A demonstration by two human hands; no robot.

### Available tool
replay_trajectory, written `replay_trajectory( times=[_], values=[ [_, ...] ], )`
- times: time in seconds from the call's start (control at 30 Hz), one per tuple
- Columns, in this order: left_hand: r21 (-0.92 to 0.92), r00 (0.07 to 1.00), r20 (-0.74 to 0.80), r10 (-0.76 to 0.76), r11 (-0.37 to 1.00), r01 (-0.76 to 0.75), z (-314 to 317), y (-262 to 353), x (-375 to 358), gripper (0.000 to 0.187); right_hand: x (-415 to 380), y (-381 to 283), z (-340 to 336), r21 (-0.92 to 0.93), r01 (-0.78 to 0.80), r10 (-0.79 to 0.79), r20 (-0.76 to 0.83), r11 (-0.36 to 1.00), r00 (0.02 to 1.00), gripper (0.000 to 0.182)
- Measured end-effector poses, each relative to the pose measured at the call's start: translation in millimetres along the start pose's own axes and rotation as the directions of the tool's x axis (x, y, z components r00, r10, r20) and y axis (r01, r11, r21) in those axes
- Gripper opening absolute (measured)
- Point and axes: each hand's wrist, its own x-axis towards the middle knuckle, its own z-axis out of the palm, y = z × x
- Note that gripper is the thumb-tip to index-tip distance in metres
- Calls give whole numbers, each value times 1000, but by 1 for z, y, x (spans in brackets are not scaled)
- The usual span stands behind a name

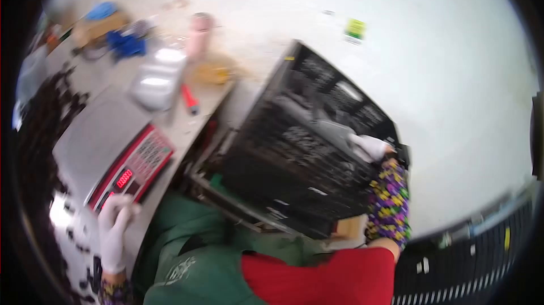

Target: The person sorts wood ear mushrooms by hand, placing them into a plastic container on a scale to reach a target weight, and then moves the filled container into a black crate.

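My left hand [116,223], in a white glove, is at the front edge of the red and grey weighing scale [105,141], close to its lit red display. Its fingers are curled together; whether anything is between them is hidden. My right hand [368,146], also gloved in white, reaches into a black plastic crate [283,155] with slatted walls. Its fingers close on the end of a translucent greyish plastic container [334,132], blurred by motion. The scale's platform bears nothing that I can make out.
Clear plastic containers [158,78], a red-handled tool [190,100], a pink bottle [199,36] and a blue cloth [126,44] lie along the table's back. Dark loose pieces [48,101] are scattered at the left. A white wall [447,95] rises behind the crate. Black crates [470,265] stand at lower right.
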Motion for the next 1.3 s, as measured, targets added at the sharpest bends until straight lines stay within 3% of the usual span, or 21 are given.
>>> replay_trajectory(
  times=[0.03, 0.07, 0.1, 0.17, 0.23, 0.3, 0.37, 0.43, 0.53, 0.57, 0.6, 0.63, 0.73, 0.87, 0.9, 0.97, 1.0, 1.07, 1.1, 1.17, 1.3],
  values=[
    [14, 1000, 16, 11, 1000, -11, -1, 2, -2, 18, 8, 9, -3, -192, -48, 22, -135, 980, 991, 64],
    [-29, 998, 32, 51, 998, -50, 0, 5, -4, 19, -6, -34, -8, -235, -414, 330, -325, 880, 886, 64],
    [-65, 999, 23, 37, 997, -36, -4, 0, -6, 19, -25, -84, -13, -227, -516, 333, -543, 826, 771, 62],
    [-127, 1000, 5, 31, 991, -30, -13, -13, -13, 17, -33, -137, -9, 28, 132, -40, -871, 991, 489, 39],
    [-98, 998, -30, 63, 993, -66, -22, -30, -21, 17, -51, -228, 12, 150, 639, -124, -924, 754, 362, 30],
    [-113, 997, -79, 27, 993, -35, -26, -36, -34, 19, -53, -305, 46, -35, 788, -322, -923, 615, 210, 30],
    [-60, 992, -128, -15, 998, 7, -34, -54, -47, 21, -38, -379, 73, -28, 861, -479, -840, 508, 255, 30],
    [-129, 981, -186, -47, 991, 23, -42, -71, -63, 21, 26, -451, 89, -166, 909, -698, -697, 383, 167, 32],
    [-113, 938, -345, -5, 993, -36, -54, -91, -100, 21, 203, -508, 113, -344, 861, -825, -547, 376, 142, 42],
    [-121, 923, -385, -21, 992, -28, -57, -94, -115, 21, 231, -515, 117, -368, 793, -851, -406, 486, 333, 45],
    [-22, 862, -507, 20, 999, -37, -61, -97, -128, 20, 259, -518, 120, -422, 703, -819, -261, 572, 510, 49],
    [73, 786, -614, 67, 997, -28, -63, -100, -141, 18, 309, -512, 123, -404, 728, -828, -173, 554, 534, 52],
    [38, 534, -845, 30, 999, 4, -71, -125, -172, 12, 288, -518, 123, -581, 567, -796, -273, 584, 540, 34],
    [-17, 237, -971, -42, 994, 105, -93, -131, -190, 14, 321, -505, 119, -524, 634, -820, -303, 568, 485, 31],
    [76, 143, -988, 64, 994, 81, -102, -141, -189, 14, 305, -506, 115, -472, 608, -768, -333, 638, 547, 30],
    [223, 80, -975, 209, 903, 367, -118, -140, -194, 18, 293, -511, 109, -419, 583, -716, -354, 696, 601, 30],
    [218, 75, -976, 205, 903, 370, -129, -135, -193, 18, 291, -509, 107, -387, 590, -705, -375, 709, 602, 30],
    [609, 144, -714, 685, 507, 610, -159, -122, -184, 20, 283, -508, 98, -327, 611, -690, -427, 721, 585, 29],
    [605, 138, -716, 684, 511, 611, -171, -116, -179, 20, 287, -504, 92, -332, 613, -694, -427, 717, 580, 29],
    [683, 403, -572, 714, 143, 716, -191, -107, -174, 20, 300, -494, 75, -226, 776, -630, -730, 589, 265, 27],
    [766, 508, -543, 669, 147, 625, -207, -112, -174, 15, 158, -520, 92, -301, 731, -560, -818, 613, 133, 24]
  ],
)
